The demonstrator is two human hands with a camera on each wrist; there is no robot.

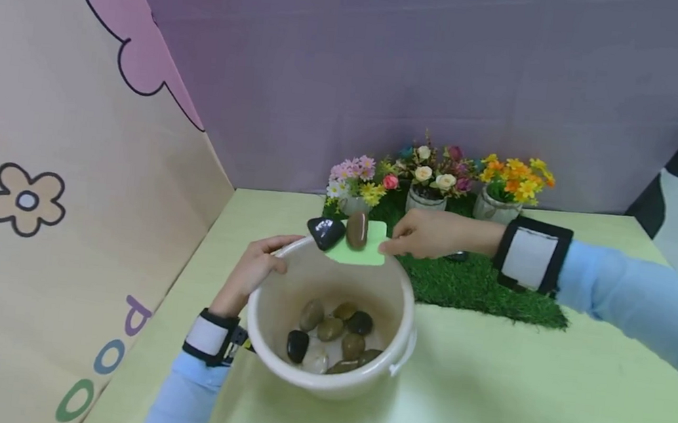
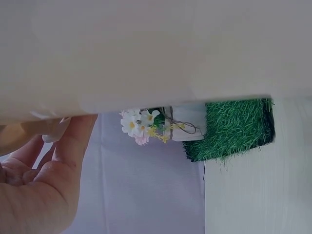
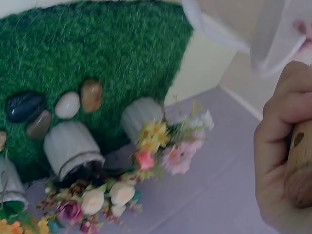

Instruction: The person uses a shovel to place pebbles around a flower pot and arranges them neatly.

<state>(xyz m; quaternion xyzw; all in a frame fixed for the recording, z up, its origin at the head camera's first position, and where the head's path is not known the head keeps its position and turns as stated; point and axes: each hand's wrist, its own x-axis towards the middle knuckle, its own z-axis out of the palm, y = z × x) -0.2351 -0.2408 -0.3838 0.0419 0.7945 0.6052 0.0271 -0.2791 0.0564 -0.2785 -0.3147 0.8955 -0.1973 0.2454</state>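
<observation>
Right hand [image 3: 285, 161] around wooden handle [image 3: 299, 165]

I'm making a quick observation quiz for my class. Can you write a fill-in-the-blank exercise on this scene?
1. The left hand grips the rim of the white ____, which holds pebbles.
2. The right hand holds a green scoop carrying ____ stones, one black and one brown.
3. Three flower pots stand on a mat of artificial ____.

Missing words: bucket; two; grass
</observation>
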